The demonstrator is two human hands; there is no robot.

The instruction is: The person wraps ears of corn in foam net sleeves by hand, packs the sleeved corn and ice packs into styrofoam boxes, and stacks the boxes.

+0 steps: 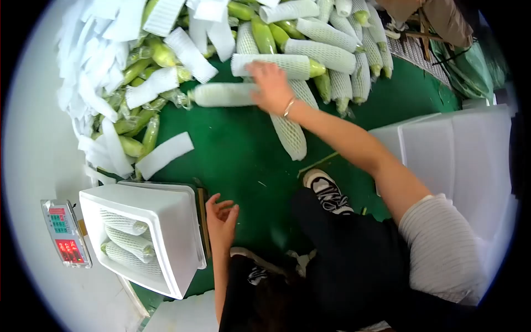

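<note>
My right hand (271, 88) reaches over long green vegetables in white foam-net sleeves, its fingers loosely spread. Its fingertips rest on one sleeved vegetable (296, 66), and its lower side overlaps the end of another (224, 95) lying crosswise. Under the wrist, a third sleeved vegetable (289, 138) points down toward the shoes. My left hand (222, 218) hangs beside a white foam box (185, 238), fingers slightly curled and apart, with nothing in it. Inside the box lie several sleeved vegetables (130, 240).
Loose foam sleeves (99, 61) and plastic-wrapped green vegetables (133, 145) heap up at the left. More sleeved vegetables (326, 36) are piled at the top. A scale display (71, 250) glows red beside the box. White containers (448, 149) stand right; my shoe (326, 191) is on the green floor.
</note>
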